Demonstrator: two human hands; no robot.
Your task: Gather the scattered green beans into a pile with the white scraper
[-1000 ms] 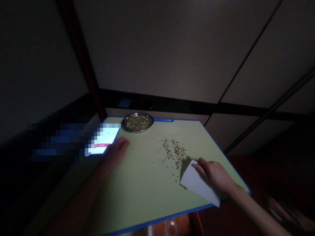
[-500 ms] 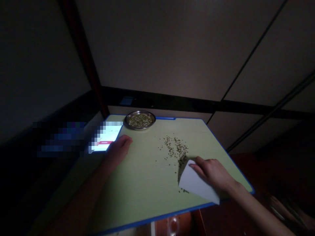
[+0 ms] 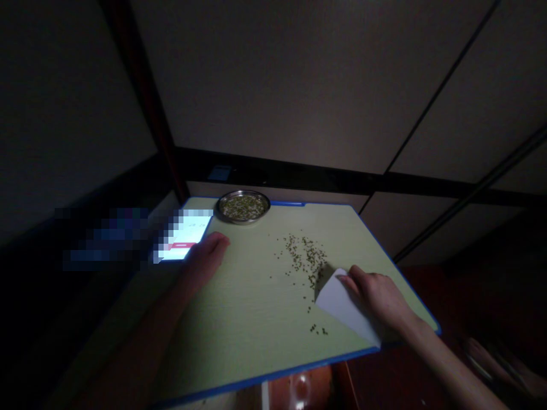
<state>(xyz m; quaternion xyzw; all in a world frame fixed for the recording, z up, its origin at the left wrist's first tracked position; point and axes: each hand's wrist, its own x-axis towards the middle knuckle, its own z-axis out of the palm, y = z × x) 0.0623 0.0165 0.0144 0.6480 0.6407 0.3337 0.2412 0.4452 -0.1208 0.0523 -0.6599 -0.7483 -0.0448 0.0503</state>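
Note:
My right hand (image 3: 378, 296) grips a white card (image 3: 344, 306) and holds it tilted on the pale green table (image 3: 252, 319), its left edge against a scatter of small green beans (image 3: 305, 256). A few beans (image 3: 318, 329) lie loose below the card. My left hand (image 3: 205, 259) rests flat on the table with its fingers stretched out, touching the lower right corner of a lit phone (image 3: 183, 236).
A round metal dish (image 3: 243, 206) full of the same beans stands at the table's far edge. The table has a blue rim (image 3: 256, 378). Dark wall panels rise behind it, and the room is dim. A dark floor lies to the right.
My right hand has slid the card up and to the right against the bean pile, leaving a few beans behind below it. My left hand has stayed by the phone.

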